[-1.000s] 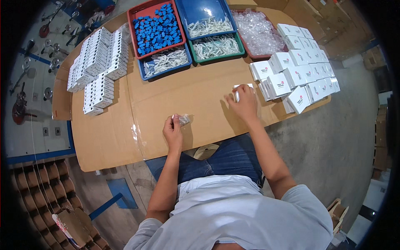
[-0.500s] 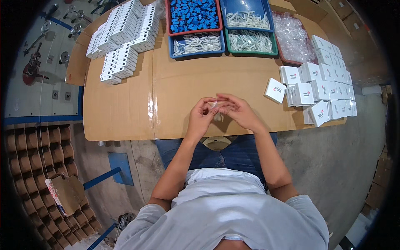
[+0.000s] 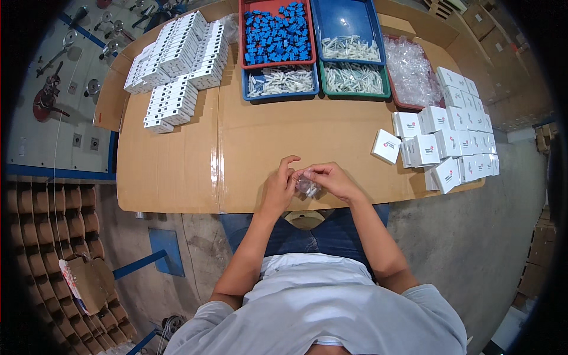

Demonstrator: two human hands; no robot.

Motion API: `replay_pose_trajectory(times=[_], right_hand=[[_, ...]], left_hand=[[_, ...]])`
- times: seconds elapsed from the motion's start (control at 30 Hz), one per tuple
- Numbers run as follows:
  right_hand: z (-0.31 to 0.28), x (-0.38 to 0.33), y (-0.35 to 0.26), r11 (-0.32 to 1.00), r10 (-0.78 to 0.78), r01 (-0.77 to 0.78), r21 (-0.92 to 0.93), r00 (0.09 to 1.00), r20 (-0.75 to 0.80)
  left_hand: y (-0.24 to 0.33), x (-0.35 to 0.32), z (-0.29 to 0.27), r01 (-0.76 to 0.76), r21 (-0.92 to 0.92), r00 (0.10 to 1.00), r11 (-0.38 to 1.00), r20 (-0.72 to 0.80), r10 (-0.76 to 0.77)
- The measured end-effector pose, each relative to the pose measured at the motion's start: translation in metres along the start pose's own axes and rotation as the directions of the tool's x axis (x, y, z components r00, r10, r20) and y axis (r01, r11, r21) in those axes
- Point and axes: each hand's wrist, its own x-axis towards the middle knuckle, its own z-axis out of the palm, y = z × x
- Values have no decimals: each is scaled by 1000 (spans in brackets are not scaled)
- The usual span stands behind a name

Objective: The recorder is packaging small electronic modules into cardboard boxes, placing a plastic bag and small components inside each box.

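Near table's front edge (image 3: pixel 177 204), both hands pinching clear bag (image 3: pixel 307 188), open cardboard beyond.

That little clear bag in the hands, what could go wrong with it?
Both the left hand and the right hand pinch the little clear bag right at the near edge of the cardboard table. If it slips, it would likely drop onto the lap or the floor. The lone white box lies close to the right arm, so a quick reach might knock it.
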Motion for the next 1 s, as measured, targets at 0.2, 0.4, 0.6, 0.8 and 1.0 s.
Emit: replay_pose_trajectory(times=[0.2,0.4,0.6,0.8,1.0], right_hand=[[-2,5,-3,998,55,-55,-3,998,-3],[-4,10,-11,994,72,-71,78,997,-4],[-18,23,-33,993,95,-86,85,989,-109],[-46,73,-68,994,-50,74,75,958,-281],[-52,152,-111,984,-138,169,64,932,-336]], left_hand=[[-4,6,0,23,-40,997,999,-78,-26],[-7,9,-7,72,-114,994,991,-77,-81],[-51,3,0,62,-243,944,968,-300,-136],[-49,0,3,103,-184,919,977,-359,-165],[-53,0,8,97,-152,919,984,-367,-147]])
